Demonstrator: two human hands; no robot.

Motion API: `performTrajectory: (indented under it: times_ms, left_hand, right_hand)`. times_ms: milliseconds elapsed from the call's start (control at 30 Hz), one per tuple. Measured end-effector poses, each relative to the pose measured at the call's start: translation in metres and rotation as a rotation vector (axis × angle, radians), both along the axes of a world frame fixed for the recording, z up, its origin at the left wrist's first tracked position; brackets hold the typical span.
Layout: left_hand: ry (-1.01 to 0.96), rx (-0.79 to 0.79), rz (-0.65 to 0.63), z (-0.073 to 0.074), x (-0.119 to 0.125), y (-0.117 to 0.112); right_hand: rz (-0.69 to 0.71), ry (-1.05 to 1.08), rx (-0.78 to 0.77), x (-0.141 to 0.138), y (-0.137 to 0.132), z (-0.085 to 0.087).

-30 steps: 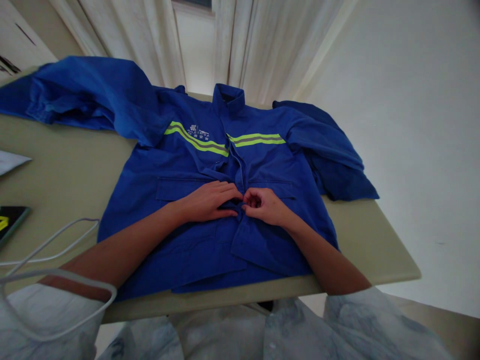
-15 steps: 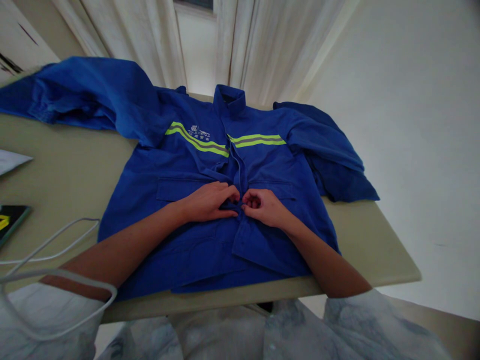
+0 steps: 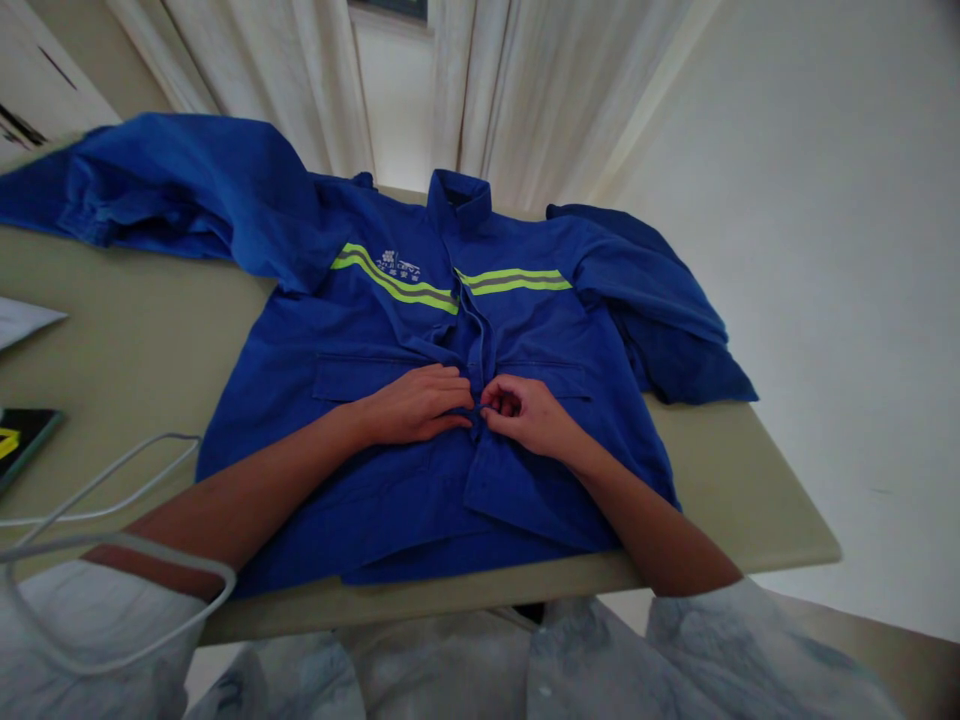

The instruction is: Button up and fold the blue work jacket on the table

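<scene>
A blue work jacket (image 3: 375,330) with yellow-green reflective stripes lies face up on a beige table (image 3: 135,340), collar at the far side and sleeves spread left and right. My left hand (image 3: 416,405) rests on the jacket's front and pinches the left edge of the placket at mid-chest. My right hand (image 3: 521,412) is curled, its fingertips pinching the right edge of the placket. Both hands meet at the jacket's centre line. What lies between the fingertips is too small to make out.
A white cable (image 3: 97,490) loops over the table's near left. A dark book or device (image 3: 22,440) and a white sheet (image 3: 22,320) lie at the left edge. Pale curtains (image 3: 480,90) hang beyond the table; light floor lies to the right.
Both hands have drawn slightly closer together at the placket. The jacket and everything else stay where they were.
</scene>
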State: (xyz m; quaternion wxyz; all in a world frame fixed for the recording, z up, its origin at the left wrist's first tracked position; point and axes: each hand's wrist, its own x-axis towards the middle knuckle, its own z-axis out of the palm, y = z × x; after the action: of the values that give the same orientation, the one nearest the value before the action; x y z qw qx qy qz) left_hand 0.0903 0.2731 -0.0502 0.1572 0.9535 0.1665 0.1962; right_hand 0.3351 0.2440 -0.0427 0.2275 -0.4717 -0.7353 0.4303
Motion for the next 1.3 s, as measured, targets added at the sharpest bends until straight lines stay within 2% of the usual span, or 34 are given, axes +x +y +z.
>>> performTrajectory:
  times_ms: [100,333,567,733,1067,1200,1300]
  left_hand:
    - [-0.018,-0.032,0.003,-0.001,-0.001,0.001]
    - [-0.036,-0.087,0.027,-0.003,-0.003,0.002]
    - [-0.005,0.048,0.003,0.001,-0.002,0.001]
    - [0.027,0.173,-0.035,0.004,-0.003,0.0]
    - [0.033,0.327,0.022,0.007,-0.005,-0.001]
    - [-0.048,0.4,-0.001,0.006,-0.008,-0.001]
    - [-0.229,0.487,-0.022,0.007,-0.003,-0.007]
  right_hand:
    - [0.005,-0.028,0.042,0.001,0.0,0.002]
    - [-0.02,-0.083,0.283,-0.006,-0.008,0.006]
    - [0.04,-0.002,0.175,-0.002,-0.004,0.005]
    - [0.097,0.005,0.212,-0.001,-0.004,0.008]
    - [0.118,0.028,0.219,-0.003,-0.007,0.006]
    - [0.116,0.016,0.226,-0.005,-0.006,0.003]
    - [0.179,-0.014,0.248,-0.013,-0.006,-0.005]
